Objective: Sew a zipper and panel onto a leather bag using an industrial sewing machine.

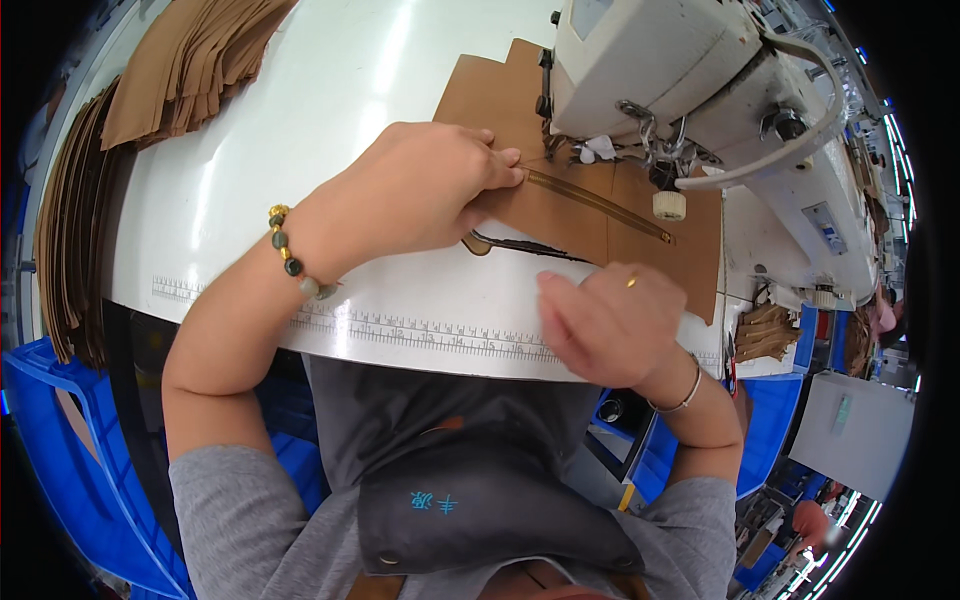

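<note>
A flat brown panel (480, 95), seemingly leather, lies on the white table under the sewing machine head (650, 75). Set into it is a narrow zipper (595, 200) running slantwise, with a small metal piece at its right end. My left hand (430, 185) is closed, thumb and fingers pinching the panel at the zipper's left end. Beneath that hand a thin dark strip with a rounded gold-coloured end (478, 244) shows along the panel's near edge. My right hand (615, 320), smeared by motion, hovers near the table's front edge, close to the panel; its fingers look curled.
Stacks of brown pieces (190, 70) lie at the far left, more (75, 220) along the left edge. A printed ruler (430, 335) runs along the white table's front (240, 230). Blue bins (75, 450) stand below left and right. Small brown pieces (765, 332) lie right.
</note>
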A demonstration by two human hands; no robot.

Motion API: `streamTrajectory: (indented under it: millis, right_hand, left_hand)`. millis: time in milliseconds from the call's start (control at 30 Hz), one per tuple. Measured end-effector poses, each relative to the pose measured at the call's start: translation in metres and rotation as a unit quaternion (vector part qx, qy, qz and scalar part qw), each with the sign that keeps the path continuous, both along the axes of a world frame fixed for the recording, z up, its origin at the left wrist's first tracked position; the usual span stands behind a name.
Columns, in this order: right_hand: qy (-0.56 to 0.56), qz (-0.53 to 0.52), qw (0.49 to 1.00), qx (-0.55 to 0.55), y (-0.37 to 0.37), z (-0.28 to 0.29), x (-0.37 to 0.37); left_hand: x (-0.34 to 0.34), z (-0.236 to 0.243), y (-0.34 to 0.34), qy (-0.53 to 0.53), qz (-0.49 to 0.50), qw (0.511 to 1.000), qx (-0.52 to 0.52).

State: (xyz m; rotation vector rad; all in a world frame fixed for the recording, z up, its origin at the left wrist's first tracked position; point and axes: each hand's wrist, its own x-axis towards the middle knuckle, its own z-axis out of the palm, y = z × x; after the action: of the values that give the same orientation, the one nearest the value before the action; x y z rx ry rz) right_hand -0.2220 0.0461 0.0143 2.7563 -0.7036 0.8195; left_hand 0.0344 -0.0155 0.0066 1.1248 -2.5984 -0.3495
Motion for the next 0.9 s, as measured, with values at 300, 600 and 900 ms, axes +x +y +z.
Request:
streamTrajectory:
  millis: [300, 600, 900]
  right_hand:
    - [0.092, -0.196, 0.953, 0.210, -0.029, -0.023, -0.040]
    - [0.142, -0.220, 0.934, 0.244, -0.028, -0.028, -0.057]
    - [0.114, -0.166, 0.968, 0.146, -0.036, -0.017, -0.072]
  left_hand:
    - [-0.015, -0.024, 0.023, 0.002, 0.019, 0.998, -0.067]
    - [-0.027, -0.031, 0.021, 0.026, 0.036, 0.993, -0.112]
    - [-0.033, -0.031, 0.017, 0.027, 0.044, 0.990, -0.132]
